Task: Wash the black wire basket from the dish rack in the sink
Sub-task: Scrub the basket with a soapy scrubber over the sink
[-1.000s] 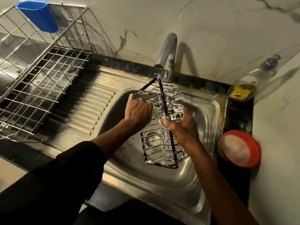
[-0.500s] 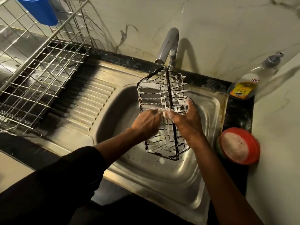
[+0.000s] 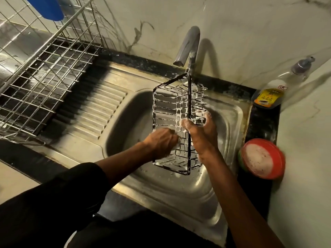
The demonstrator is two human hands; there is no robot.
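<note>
Over the stainless steel sink (image 3: 179, 196), the blurred left hand (image 3: 162, 142) touches a soapy black wire basket (image 3: 171, 104) low down, grip unclear; beside it the right hand (image 3: 203, 136) clasps the upright frame, below a curved grey faucet (image 3: 190, 44).

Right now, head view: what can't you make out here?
All head view.
Left hand: motion-blurred; whether it holds a scrubber against the black wire basket is unclear.
Sink drain: hidden behind the basket and left hand.
Blue cup: cut off by the top edge.
Bottle label: too small to read.
</note>
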